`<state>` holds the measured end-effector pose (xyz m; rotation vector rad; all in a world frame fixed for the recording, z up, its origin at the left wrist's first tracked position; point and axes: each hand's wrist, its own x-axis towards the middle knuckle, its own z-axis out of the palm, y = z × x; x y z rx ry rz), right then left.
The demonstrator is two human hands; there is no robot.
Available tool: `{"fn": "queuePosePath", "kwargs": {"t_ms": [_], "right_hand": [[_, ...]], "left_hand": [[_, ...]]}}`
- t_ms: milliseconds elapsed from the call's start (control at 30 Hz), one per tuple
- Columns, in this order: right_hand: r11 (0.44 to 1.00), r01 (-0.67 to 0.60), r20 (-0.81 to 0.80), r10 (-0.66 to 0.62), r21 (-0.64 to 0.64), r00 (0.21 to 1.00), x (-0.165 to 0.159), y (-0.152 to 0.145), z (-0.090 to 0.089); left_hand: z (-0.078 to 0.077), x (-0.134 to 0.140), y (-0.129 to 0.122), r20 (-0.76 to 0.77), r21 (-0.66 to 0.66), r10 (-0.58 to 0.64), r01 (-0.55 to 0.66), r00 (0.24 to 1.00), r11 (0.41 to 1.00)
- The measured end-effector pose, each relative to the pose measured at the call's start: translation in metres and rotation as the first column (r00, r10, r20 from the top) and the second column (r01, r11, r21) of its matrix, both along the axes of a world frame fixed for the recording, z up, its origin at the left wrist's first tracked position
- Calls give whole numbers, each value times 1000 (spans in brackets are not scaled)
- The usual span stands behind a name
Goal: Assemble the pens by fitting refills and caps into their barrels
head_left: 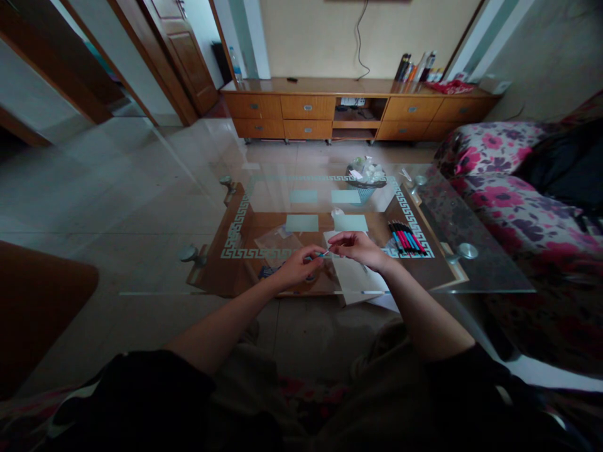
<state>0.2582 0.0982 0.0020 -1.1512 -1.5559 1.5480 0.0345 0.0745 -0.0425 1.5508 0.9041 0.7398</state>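
Note:
Over the near half of the glass table, my left hand point(301, 263) is closed in a pinch on a slim blue pen point(323, 254) with a pale tip. My right hand point(360, 248) meets it from the other side, fingertips pinched at the pale end; whether it grips a separate small part cannot be made out. A row of black, blue and red pens point(407, 238) lies to the right of my right hand. White paper point(355, 279) shows beneath my right hand, and a clear plastic bag point(276, 245) is near my left.
A basket point(366, 176) with crumpled plastic stands toward the far side of the glass table point(155, 263). A flowered sofa point(499, 194) flanks it on the right. Beyond is a long wooden cabinet point(306, 108) with bottles point(414, 69) on top.

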Motion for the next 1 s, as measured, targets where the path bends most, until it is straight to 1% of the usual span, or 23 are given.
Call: {"fn": "queuePosePath", "kwargs": {"t_ms": [67, 133, 167, 233, 267, 300, 367, 433, 467, 533, 633, 733, 900, 1000], "right_hand": [[999, 42, -9, -42, -5, 999, 9, 5, 3], [983, 186, 5, -186, 8, 983, 23, 12, 5], [961, 276, 14, -276, 18, 961, 31, 17, 4], [896, 442, 46, -444, 48, 895, 48, 25, -1], [868, 492, 92, -496, 68, 863, 55, 28, -6], [853, 513, 162, -522, 96, 838, 61, 31, -11], [863, 479, 372, -503, 161, 780, 69, 33, -23], [891, 396, 566, -448, 221, 692, 71, 33, -32], [904, 356, 637, -421, 238, 645, 70, 33, -35], [918, 304, 723, -389, 254, 571, 67, 32, -38], [919, 292, 780, -382, 265, 496, 63, 32, -40], [918, 295, 806, -379, 265, 454, 61, 32, -40], [919, 309, 816, -369, 246, 446, 61, 32, -43], [904, 327, 806, -404, 277, 433, 60, 32, -42]], "left_hand": [[-1, 0, 0, 0, -2, 4, -4, 1000, 1000], [-2, -1, 0, 3, -8, 8, -8, 1000, 1000], [-2, -1, 0, 7, -11, 9, -9, 1000, 1000], [-2, -2, -1, 12, -18, 7, -7, 1000, 1000], [-1, -2, -1, 10, -25, 6, -6, 1000, 1000], [-1, -2, -1, 5, -32, 9, -9, 1000, 999], [1, -2, -1, -1, -50, 15, -15, 1000, 999], [2, -1, -1, 8, -61, 23, -23, 1000, 998], [2, 0, -1, 16, -63, 25, -24, 1000, 998], [2, 0, -1, 23, -62, 24, -22, 999, 998], [2, 0, -1, 16, -55, 20, -19, 1000, 998], [1, 0, 0, 19, -45, 30, -30, 999, 999], [1, 0, 0, 13, -45, 33, -32, 999, 998], [1, 0, 0, 7, -44, 38, -38, 999, 998]]}}
